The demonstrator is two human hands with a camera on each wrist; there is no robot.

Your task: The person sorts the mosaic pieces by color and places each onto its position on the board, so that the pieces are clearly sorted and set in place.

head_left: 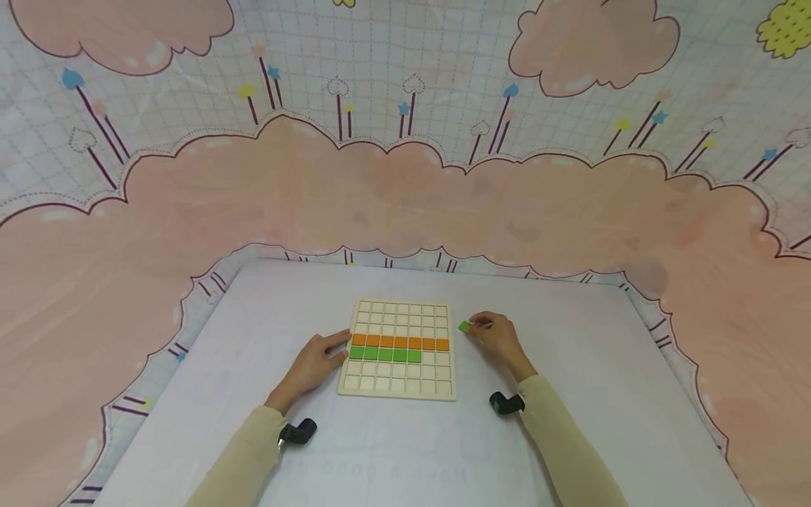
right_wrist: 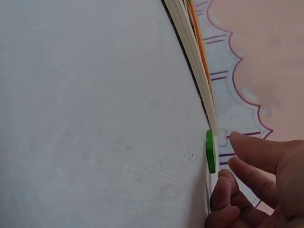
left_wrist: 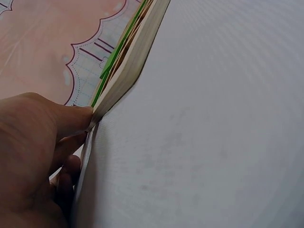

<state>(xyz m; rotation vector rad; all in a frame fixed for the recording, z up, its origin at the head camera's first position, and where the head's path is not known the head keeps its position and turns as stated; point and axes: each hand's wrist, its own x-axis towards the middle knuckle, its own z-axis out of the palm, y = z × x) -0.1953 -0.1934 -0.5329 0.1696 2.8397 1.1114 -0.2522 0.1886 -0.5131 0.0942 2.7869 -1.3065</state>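
A pale wooden grid board (head_left: 398, 387) lies flat on the white table. One row of its squares holds orange tiles (head_left: 400, 342); the row nearer the person has several green tiles (head_left: 385, 354) from the left. My left hand (head_left: 312, 362) rests at the board's left edge, index finger and thumb extended. In the left wrist view the thumb tip touches the board's side (left_wrist: 126, 78). Beyond the right edge, a loose green tile (head_left: 464, 327) lies on the table. My right hand (head_left: 500, 339) is just beside it, and the right wrist view shows a gap between its fingertips and the tile (right_wrist: 210, 152).
The white tabletop (head_left: 405, 451) extends around the board. Behind it hangs a cloth (head_left: 405, 190) with pink clouds and a grid print. A black wrist camera (head_left: 303, 431) sits on the left sleeve and another camera (head_left: 507, 403) on the right.
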